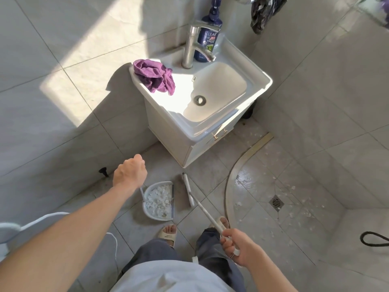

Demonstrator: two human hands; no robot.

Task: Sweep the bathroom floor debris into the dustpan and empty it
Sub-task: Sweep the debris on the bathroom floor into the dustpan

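A white sink [261, 81] on a white cabinet [168, 135] stands against the tiled wall. A chrome tap [189, 47] rises at the back of the sink, with a dark blue pump bottle [208, 34] just behind it. A crumpled purple cloth [154, 76] lies on the sink's left rim. The plughole [200, 100] is open. A dark garment [263, 11] hangs on the wall to the right. A square drain [276, 201] sits in the shower floor. A black hose loop [374, 239] lies at the right edge. A black doorstop [103, 171] is at the wall's foot.
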